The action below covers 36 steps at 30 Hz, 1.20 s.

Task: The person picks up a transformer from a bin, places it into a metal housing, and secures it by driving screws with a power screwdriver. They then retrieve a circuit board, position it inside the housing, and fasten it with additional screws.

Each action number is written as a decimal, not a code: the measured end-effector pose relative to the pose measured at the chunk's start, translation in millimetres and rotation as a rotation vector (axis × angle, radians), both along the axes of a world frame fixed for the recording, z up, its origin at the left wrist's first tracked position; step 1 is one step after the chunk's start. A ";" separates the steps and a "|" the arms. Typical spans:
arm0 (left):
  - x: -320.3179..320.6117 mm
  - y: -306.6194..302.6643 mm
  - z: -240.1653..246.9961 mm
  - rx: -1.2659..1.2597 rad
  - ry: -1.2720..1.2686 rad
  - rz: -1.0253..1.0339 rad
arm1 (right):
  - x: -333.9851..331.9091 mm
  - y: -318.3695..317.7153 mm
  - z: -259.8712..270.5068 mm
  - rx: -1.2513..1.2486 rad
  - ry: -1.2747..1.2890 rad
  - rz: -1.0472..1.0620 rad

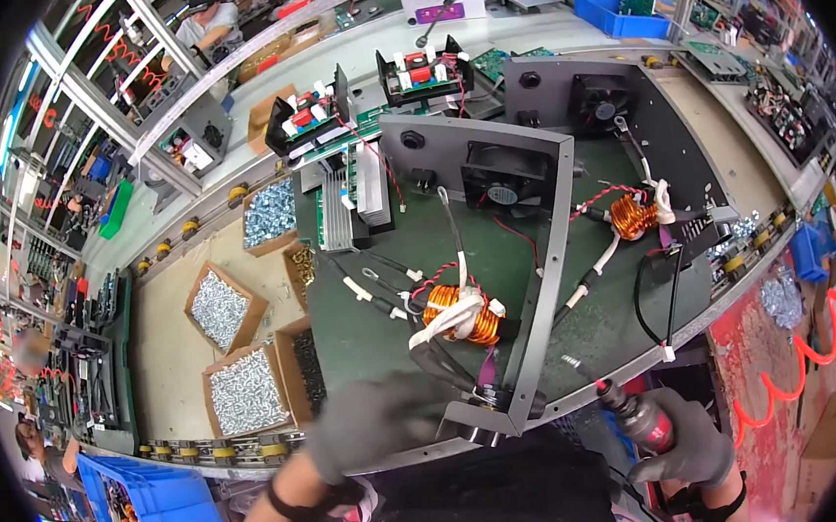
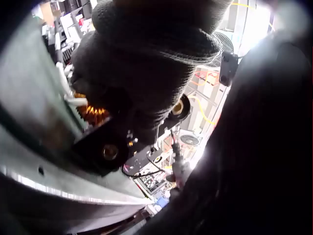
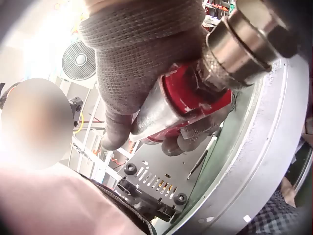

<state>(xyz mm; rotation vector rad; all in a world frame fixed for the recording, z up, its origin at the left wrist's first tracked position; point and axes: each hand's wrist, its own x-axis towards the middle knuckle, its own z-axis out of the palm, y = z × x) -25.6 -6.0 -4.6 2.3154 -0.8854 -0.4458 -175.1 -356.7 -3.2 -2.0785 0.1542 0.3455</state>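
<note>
Head view: the left hand (image 1: pixel 372 427) curls its gloved fingers over a black fitting (image 2: pixel 110 149) at the near corner of the grey chassis frame (image 1: pixel 547 251), just beside the copper coil (image 1: pixel 462 316). The right hand (image 1: pixel 693 447) grips a red pneumatic screwdriver (image 1: pixel 637 418), its bit clear of the frame, to the right. Fan (image 1: pixel 502 178) and coil are in place, so fastening this corner seems not yet done.

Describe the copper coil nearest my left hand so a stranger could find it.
On the green mat, find the grey metal frame nearest the person. The copper coil lies inside it, just beyond the gloved left hand; the other coil sits farther right.
</note>
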 end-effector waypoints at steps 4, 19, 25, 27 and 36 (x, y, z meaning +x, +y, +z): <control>54.6 43.3 10.0 0.178 -0.077 0.250 | 9.1 10.6 5.8 -0.117 -0.013 0.088; 130.2 -60.3 -62.1 -0.334 -0.063 -0.304 | 26.8 19.2 25.7 -0.343 0.010 0.056; 126.2 -53.9 -78.9 -0.575 0.026 -0.366 | 33.6 35.1 31.6 -0.325 0.202 -0.161; 123.3 -54.2 -79.6 -0.581 0.092 -0.367 | 48.6 13.5 46.9 -0.296 0.124 0.195; 123.0 -56.2 -63.8 -0.571 0.109 -0.382 | 54.7 13.2 47.2 -0.279 0.204 0.224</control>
